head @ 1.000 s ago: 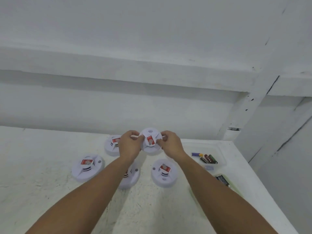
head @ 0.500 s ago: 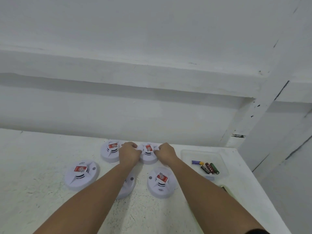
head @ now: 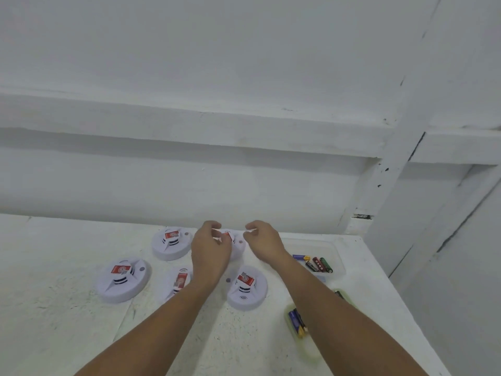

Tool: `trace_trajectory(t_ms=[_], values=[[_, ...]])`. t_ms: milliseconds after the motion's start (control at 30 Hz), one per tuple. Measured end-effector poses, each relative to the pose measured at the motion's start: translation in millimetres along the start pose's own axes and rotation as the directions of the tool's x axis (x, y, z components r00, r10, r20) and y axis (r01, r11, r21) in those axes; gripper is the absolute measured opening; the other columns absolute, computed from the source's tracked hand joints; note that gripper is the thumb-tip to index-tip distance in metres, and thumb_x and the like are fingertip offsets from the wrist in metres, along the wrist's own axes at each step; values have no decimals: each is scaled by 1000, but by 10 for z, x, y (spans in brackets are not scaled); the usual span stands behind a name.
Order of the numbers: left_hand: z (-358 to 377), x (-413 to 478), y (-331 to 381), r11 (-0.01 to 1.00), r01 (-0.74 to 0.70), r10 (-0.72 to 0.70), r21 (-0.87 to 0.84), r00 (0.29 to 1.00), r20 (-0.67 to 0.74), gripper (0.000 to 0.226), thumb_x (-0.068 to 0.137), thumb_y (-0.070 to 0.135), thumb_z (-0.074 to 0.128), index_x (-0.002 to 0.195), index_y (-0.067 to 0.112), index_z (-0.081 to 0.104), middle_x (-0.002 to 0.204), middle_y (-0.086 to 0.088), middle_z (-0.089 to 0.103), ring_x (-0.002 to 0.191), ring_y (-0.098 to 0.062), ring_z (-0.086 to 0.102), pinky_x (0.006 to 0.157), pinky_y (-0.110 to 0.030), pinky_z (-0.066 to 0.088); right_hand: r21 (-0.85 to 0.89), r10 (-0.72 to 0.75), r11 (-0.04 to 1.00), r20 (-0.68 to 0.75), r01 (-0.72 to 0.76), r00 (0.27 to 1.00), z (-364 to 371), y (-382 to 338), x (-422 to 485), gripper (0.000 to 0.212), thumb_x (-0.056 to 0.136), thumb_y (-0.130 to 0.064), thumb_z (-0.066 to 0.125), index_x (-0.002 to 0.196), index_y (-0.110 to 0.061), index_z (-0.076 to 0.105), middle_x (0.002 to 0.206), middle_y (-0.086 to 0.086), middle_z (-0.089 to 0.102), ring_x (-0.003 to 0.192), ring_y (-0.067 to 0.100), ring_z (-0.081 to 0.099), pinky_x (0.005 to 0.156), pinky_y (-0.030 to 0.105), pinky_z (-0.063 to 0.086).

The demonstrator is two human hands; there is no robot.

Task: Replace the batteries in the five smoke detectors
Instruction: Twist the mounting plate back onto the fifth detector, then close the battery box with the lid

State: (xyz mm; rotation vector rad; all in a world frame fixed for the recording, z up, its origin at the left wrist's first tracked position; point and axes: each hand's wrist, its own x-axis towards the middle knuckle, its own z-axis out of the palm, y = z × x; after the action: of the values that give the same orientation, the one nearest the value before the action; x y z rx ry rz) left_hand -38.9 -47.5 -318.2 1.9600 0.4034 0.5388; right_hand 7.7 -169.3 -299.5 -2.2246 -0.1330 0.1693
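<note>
Five white round smoke detectors with red labels lie on the white table. One detector sits at the back between my hands. My left hand hovers over its left side with loosely curled fingers and hides part of it. Just to the detector's right is my right hand, fingers loosely curled and holding nothing. The other detectors are at back left, far left, front right, and one half hidden under my left forearm.
A clear tray at the right holds several batteries. Nearer me, a second small clear tray holds blue batteries, partly under my right forearm. A white wall rises behind the table; the table's right edge is close.
The detector I held up in both hands came down onto the table at the back. My fingers have since come off its sides and both hands have lifted a little.
</note>
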Motion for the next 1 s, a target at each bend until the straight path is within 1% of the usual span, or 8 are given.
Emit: trace_trajectory(t_ms=[67, 233, 333, 433, 567, 733, 867, 1000], values=[[45, -250, 127, 997, -58, 59, -49, 998, 21, 11, 86, 13, 57, 94, 21, 57, 80, 3, 62, 68, -13, 59, 53, -21, 47, 49, -62, 997, -94, 67, 994, -180, 44, -150, 26, 92, -20, 53, 117, -16, 61, 113, 1, 61, 91, 9, 55, 68, 11, 40], [211, -880, 249, 987, -157, 141, 36, 949, 282, 4, 85, 22, 60, 80, 22, 59, 66, 4, 60, 61, -7, 54, 58, -23, 43, 82, -169, 975, -338, 208, 926, -715, 272, -625, 12, 90, -17, 57, 94, -21, 68, 89, -7, 68, 76, -3, 59, 64, 4, 41], [356, -1121, 242, 926, -255, 83, 277, 856, 510, 20, 89, 36, 53, 83, 18, 54, 78, 3, 60, 69, -11, 52, 62, -28, 42, 40, -171, 974, -504, 221, 846, -1005, 513, -880, 12, 88, -12, 57, 83, -19, 66, 78, -7, 66, 72, 4, 58, 60, 7, 41], [410, -1251, 179, 823, -293, -75, 487, 794, 603, 34, 94, 44, 45, 97, 12, 53, 96, -7, 61, 78, -18, 49, 66, -27, 41, -32, -95, 995, -611, 95, 786, -1175, 899, -1042, 14, 87, -9, 57, 78, -17, 63, 72, -4, 61, 68, 12, 54, 60, 15, 39], [460, -1318, 145, 833, -250, -160, 494, 746, 647, 31, 95, 41, 45, 82, 13, 47, 79, -4, 57, 67, -18, 54, 55, -27, 38, -148, 76, 971, -551, -187, 831, -1228, 1428, -1138, 12, 89, -11, 52, 81, -16, 60, 82, 5, 61, 78, 23, 56, 59, 22, 36], [460, -1303, 146, 908, -11, -294, 418, 694, 658, 18, 84, 13, 50, 66, 11, 48, 59, -7, 64, 47, -19, 61, 48, -26, 44, -196, 256, 924, -323, -329, 911, -1137, 1674, -1183, 33, 92, -18, 53, 122, -6, 58, 120, 10, 61, 110, 24, 54, 88, 27, 37], [406, -1301, 135, 936, 146, -330, 320, 677, 658, 28, 81, 2, 48, 55, 9, 51, 56, -13, 69, 59, -24, 72, 60, -29, 57, -142, 278, 931, -324, -337, 904, -1116, 1671, -1239, 14, 93, -13, 47, 100, -12, 59, 97, 4, 61, 79, 15, 51, 67, 27, 38], [367, -1325, 148, 934, 305, -347, 186, 655, 672, 21, 88, 1, 52, 67, 4, 53, 66, -24, 69, 59, -27, 72, 66, -40, 61, -107, 303, 931, -303, -348, 904, -1197, 1750, -1316, 10, 94, -13, 45, 93, -14, 55, 80, -5, 53, 69, 10, 48, 56, 25, 36]])
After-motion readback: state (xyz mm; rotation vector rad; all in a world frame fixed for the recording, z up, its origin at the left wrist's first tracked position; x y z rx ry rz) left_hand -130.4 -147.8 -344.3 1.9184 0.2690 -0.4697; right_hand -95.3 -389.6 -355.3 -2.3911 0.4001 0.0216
